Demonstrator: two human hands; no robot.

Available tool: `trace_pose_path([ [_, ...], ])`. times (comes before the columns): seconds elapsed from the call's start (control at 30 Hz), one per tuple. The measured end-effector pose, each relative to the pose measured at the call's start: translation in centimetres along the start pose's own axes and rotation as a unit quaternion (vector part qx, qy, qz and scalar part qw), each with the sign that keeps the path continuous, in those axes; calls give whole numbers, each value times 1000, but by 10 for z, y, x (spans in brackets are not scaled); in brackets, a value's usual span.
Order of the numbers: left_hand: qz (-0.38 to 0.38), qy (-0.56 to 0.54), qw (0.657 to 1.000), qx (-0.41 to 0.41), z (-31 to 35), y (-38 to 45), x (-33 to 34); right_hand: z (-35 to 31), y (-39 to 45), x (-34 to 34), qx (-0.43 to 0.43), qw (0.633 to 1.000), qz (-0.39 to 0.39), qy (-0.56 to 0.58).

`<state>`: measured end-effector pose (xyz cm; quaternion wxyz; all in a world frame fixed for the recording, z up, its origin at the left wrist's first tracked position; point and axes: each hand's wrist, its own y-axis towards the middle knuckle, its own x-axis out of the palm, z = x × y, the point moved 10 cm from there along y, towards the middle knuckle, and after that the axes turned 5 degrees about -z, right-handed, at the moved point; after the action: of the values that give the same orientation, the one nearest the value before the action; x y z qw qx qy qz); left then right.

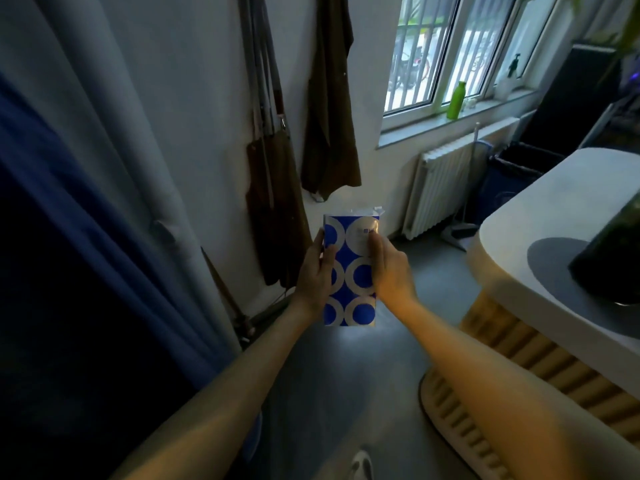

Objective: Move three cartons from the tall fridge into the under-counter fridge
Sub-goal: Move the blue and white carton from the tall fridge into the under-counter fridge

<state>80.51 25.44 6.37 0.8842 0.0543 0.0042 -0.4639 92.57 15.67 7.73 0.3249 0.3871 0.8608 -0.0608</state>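
A tall carton (351, 271), blue with white rings, is held upright in front of me above the grey floor. My left hand (317, 273) grips its left side, fingers curled round the edge. My right hand (389, 268) grips its right side, with the thumb pressed on the front near the top. The carton's top flaps are white and folded. Neither fridge is in view.
A blue and white curtain (104, 202) hangs at the left. Brown aprons (329, 116) hang on the wall ahead. A rounded white counter (554, 237) with ribbed wooden sides stands at the right. A radiator (440, 188) sits under the window, with a green bottle (456, 100) on the sill.
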Motion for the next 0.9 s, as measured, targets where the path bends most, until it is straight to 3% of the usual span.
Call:
trace_pose_path([
  [0.47, 1, 16, 1000, -11, -12, 200, 20, 51, 198, -26, -54, 998, 2, -8],
  [0.9, -84, -11, 996, 1, -27, 390, 45, 113, 357, -57, 0, 997, 75, 10],
])
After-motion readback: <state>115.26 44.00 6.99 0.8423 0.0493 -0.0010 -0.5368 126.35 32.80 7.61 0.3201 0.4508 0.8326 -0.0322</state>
